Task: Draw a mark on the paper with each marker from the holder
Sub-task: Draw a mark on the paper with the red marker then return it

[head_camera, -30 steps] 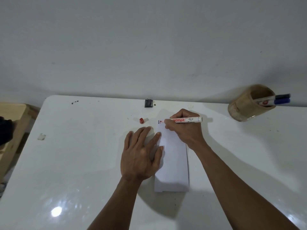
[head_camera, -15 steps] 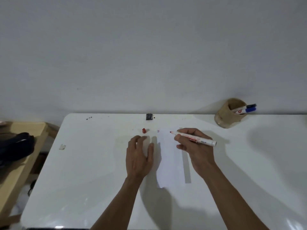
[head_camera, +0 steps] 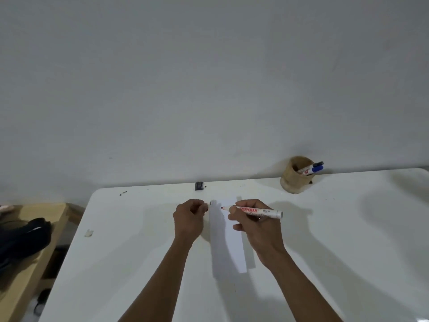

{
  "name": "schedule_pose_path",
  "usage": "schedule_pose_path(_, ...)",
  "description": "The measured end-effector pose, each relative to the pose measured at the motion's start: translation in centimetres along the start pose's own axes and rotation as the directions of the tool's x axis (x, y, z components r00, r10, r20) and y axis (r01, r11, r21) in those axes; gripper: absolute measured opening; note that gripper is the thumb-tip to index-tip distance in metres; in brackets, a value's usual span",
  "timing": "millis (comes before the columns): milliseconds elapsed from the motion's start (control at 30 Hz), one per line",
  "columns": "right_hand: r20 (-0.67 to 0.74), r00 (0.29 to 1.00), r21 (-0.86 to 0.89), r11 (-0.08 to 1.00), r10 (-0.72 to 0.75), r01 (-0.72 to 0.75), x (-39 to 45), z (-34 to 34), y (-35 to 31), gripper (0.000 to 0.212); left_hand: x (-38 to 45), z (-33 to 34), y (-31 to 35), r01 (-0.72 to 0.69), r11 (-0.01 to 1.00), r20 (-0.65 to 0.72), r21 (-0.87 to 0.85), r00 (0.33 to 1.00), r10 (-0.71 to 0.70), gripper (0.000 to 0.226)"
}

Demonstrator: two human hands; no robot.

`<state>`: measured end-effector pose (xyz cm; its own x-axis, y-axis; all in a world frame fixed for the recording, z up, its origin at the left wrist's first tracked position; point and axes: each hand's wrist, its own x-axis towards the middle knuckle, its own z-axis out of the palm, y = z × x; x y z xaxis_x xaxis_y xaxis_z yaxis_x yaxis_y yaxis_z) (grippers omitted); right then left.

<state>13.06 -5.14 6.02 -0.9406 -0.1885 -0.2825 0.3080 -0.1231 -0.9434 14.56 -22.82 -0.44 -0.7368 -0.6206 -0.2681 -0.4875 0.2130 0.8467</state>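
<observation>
A narrow white paper strip (head_camera: 229,242) lies on the white table (head_camera: 348,228), with small dark marks (head_camera: 212,202) at its far left corner. My right hand (head_camera: 257,231) holds an uncapped red marker (head_camera: 255,210), its tip pointing left just above the paper's far end. My left hand (head_camera: 189,220) is curled left of the strip, fingertips pinched where the red cap lay; the cap itself is hidden. A round bamboo holder (head_camera: 290,180) stands at the back right, with a blue-capped marker (head_camera: 312,169) and a black-capped one leaning out of it.
A small black object (head_camera: 199,185) sits at the table's far edge by the wall. A pale scrap (head_camera: 88,233) lies near the left edge. Left of the table is a wooden bench (head_camera: 30,270) with a black item (head_camera: 23,238).
My right hand lifted the marker tip off the paper and drew back. My left hand left the paper, moved up to the red cap and closed its fingers there. The view pulled back.
</observation>
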Motion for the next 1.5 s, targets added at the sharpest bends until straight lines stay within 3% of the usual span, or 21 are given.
schedule_pose_path(133, 0.000, 0.997, -0.025, 0.997, -0.071, 0.071, -1.1, 0.4, -1.5, 0.015, -4.4, -1.5, 3.1, 0.094, 0.881, 0.094, -0.463, 0.994, -0.057, 0.014)
schedule_pose_path(267, 0.006, 0.993, -0.056, 0.991, -0.119, 0.119, -2.7, 0.6, -2.1, 0.018, -7.5, -2.5, 4.7, 0.133, 0.761, 0.174, -0.635, 0.984, -0.027, 0.019)
schedule_pose_path(600, -0.044, 0.993, -0.146, 0.984, -0.114, 0.106, -5.5, -0.9, -2.4, 0.016, -11.3, -2.1, 5.4, 0.095, 0.758, 0.228, -0.645, 0.971, 0.072, 0.014)
schedule_pose_path(800, -0.099, 0.995, 0.171, 0.985, 0.000, 0.017, -5.5, -2.6, -3.0, 0.013, -11.7, 0.0, 6.7, -0.029, 0.768, 0.188, -0.640, 0.963, 0.193, 0.010)
schedule_pose_path(933, -0.055, 0.994, 0.295, 0.953, 0.096, -0.076, -4.5, -4.6, -3.9, 0.013, -11.3, 2.1, 7.9, -0.069, 0.810, 0.198, -0.583, 0.954, 0.224, 0.012)
schedule_pose_path(1033, -0.136, 0.986, 0.344, 0.938, 0.094, -0.043, -3.0, -7.4, -4.9, 0.016, -10.3, 3.7, 9.1, -0.070, 0.818, 0.199, -0.571, 0.955, 0.221, 0.010)
schedule_pose_path(1067, -0.181, 0.981, 0.270, 0.963, 0.064, -0.013, -2.4, -8.7, -5.3, 0.016, -9.8, 4.1, 9.6, -0.066, 0.819, 0.199, -0.569, 0.956, 0.215, 0.009)
schedule_pose_path(1133, -0.193, 0.979, -0.048, 0.997, -0.066, 0.058, -0.9, -11.3, -6.2, 0.018, -8.6, 5.2, 10.8, -0.080, 0.836, 0.204, -0.543, 0.953, 0.224, 0.008)
schedule_pose_path(1267, 0.059, 0.982, -0.546, 0.818, -0.178, 0.181, 2.7, -14.7, -8.1, 0.021, -6.9, 8.1, 14.4, -0.190, 0.876, 0.197, -0.443, 0.933, 0.301, 0.010)
schedule_pose_path(1400, 0.230, 0.953, -0.689, 0.659, -0.195, 0.301, 6.0, -16.5, -9.4, 0.040, -5.9, 12.0, 18.2, -0.325, 0.886, 0.175, -0.330, 0.902, 0.396, 0.015)
schedule_pose_path(1500, 0.252, 0.918, -0.611, 0.685, -0.306, 0.396, 8.4, -18.0, -10.2, 0.044, -5.2, 14.8, 19.3, -0.372, 0.890, 0.105, -0.265, 0.906, 0.410, 0.021)
